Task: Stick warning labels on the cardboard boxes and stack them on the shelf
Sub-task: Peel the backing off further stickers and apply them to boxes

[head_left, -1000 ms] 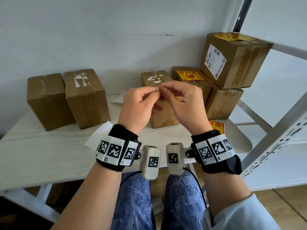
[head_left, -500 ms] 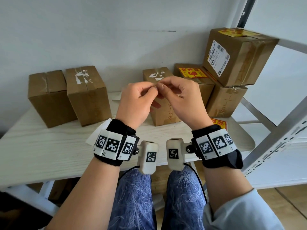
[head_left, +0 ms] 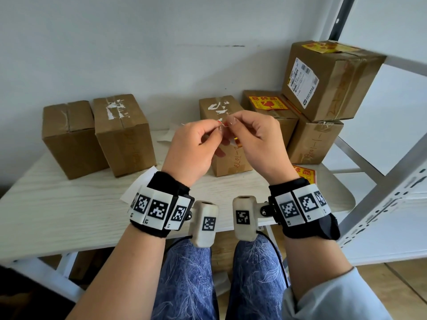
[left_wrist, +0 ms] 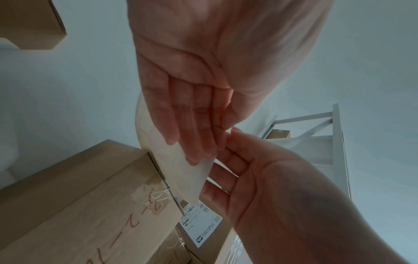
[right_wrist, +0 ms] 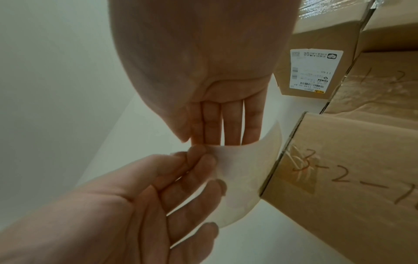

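Two hands meet in the air above the table's front edge, each pinching one top corner of a single warning label: the left hand (head_left: 191, 148) nips it between thumb and forefinger, and the right hand (head_left: 256, 144) does likewise, the remaining fingers of both loosely curled. The label (right_wrist: 239, 171) hangs curved below the fingertips, its pale backing facing the wrist cameras. Just behind it on the wooden table (head_left: 57, 215) stands a cardboard box (head_left: 221, 158) with torn white tape on top. Beside the right wrist, another yellow-and-red label (head_left: 305, 174) lies flat on the table. Farther left, two plain boxes (head_left: 97, 135) stand side by side against the wall. Farther right, three labelled boxes (head_left: 318, 100) are piled beside the shelf frame (head_left: 392, 176), the topmost tilted.
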Action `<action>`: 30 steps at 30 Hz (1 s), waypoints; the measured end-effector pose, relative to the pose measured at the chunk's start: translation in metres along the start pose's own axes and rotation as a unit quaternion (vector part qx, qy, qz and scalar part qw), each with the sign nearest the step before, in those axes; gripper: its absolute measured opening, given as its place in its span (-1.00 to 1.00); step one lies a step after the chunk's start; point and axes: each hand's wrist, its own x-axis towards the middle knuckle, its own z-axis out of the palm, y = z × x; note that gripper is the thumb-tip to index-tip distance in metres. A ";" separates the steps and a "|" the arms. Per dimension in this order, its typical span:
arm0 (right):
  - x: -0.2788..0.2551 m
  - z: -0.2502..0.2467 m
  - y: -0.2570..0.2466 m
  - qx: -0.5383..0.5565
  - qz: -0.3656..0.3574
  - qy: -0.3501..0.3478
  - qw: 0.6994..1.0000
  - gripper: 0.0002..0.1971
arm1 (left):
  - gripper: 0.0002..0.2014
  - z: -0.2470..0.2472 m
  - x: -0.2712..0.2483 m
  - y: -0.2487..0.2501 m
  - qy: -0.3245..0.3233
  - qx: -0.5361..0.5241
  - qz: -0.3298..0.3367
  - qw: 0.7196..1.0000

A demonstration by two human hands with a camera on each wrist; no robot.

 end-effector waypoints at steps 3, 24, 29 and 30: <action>-0.002 -0.001 -0.001 0.022 0.010 -0.028 0.999 -0.84 | -0.75 -0.002 -0.001 0.000 -0.005 0.031 0.007 0.999; -0.009 0.003 -0.005 0.019 -0.019 0.001 1.000 -0.87 | -0.72 -0.005 -0.010 0.018 0.079 -0.181 -0.142 0.970; -0.013 0.005 -0.002 0.042 -0.035 -0.018 0.998 -0.82 | -0.82 -0.007 -0.013 0.017 0.079 -0.210 -0.153 0.963; -0.013 0.005 -0.001 0.043 -0.038 -0.018 0.998 -0.82 | -0.83 -0.007 -0.014 0.017 0.079 -0.208 -0.152 0.963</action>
